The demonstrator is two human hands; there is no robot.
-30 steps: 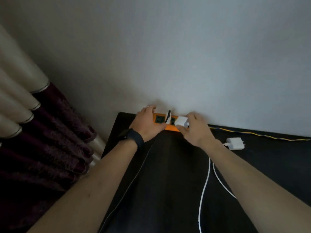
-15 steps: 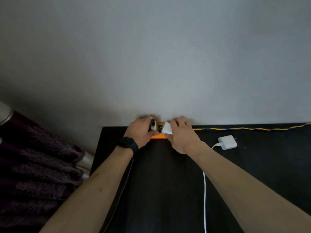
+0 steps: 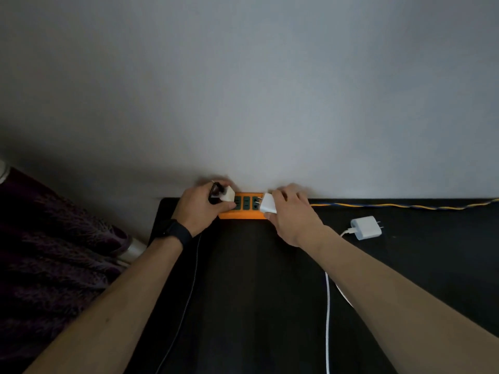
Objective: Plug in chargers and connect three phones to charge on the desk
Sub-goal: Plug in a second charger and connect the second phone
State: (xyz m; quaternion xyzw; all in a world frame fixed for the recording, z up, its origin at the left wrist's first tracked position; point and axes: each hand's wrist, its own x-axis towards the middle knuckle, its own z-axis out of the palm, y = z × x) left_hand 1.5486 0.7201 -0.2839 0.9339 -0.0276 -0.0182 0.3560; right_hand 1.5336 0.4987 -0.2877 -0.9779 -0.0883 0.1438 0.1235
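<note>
An orange power strip with dark green sockets lies on the black desk against the wall. My left hand holds a small white charger at the strip's left end. My right hand grips a second white charger, its prongs pointing left just above the strip's right end. A third white charger lies loose on the desk to the right, prongs pointing right. No phone is in view.
A white cable runs down the desk under my right arm; a thin dark cable runs under my left arm. A yellow-blue twisted cord leads right along the wall. Dark purple curtain hangs left of the desk.
My hands have drawn apart along the strip, uncovering its sockets. The right-hand charger now shows its prongs aimed at the strip. The camera tilted and shifted right since one second ago.
</note>
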